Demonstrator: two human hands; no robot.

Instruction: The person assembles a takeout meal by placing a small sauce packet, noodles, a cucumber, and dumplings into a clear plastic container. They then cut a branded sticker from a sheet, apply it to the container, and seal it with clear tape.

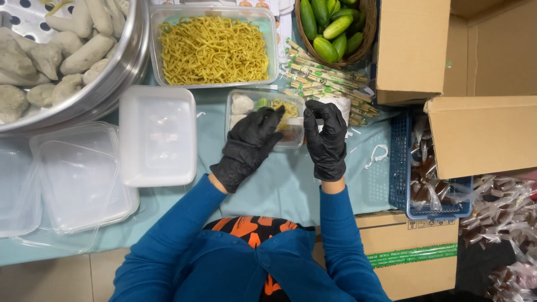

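Looking down, I see a small clear food container (241,109) on the desk (279,184), holding pale dumplings, a green slice and some noodles. My left hand (246,146) lies over its near edge, fingers loosely curled, clasping nothing I can make out. My right hand (326,140), just beside its right end, pinches its fingertips together; around what, I cannot tell.

Matt black rubber gloves cover the left hand (247,146) and right hand (326,140); under the fingertips sits a glossy clear plastic rectangular container (246,100).
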